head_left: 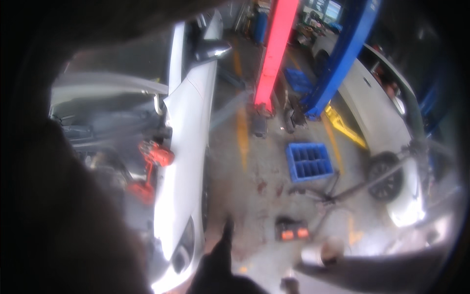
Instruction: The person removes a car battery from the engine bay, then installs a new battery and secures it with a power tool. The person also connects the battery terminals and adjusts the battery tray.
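A dark, blurred shape that looks like my gloved right hand (220, 262) rises from the lower edge, beside the front of a white car (183, 147). One narrow, finger-like part points up, and the other fingers cannot be made out. Nothing shows in its grip. My left hand does not appear; a large dark blur very close to the camera covers the left side. In the car's open engine bay (107, 127), a red cordless power tool (155, 154) lies against the inner edge of the fender.
On the floor to the right stand a blue divided crate (309, 161) and a dark case with orange patches (292, 230). Red (275, 54) and blue (342, 59) lift posts rise behind. Another light-coloured car (364, 98) is at the right, near a yellow lift arm (345, 127).
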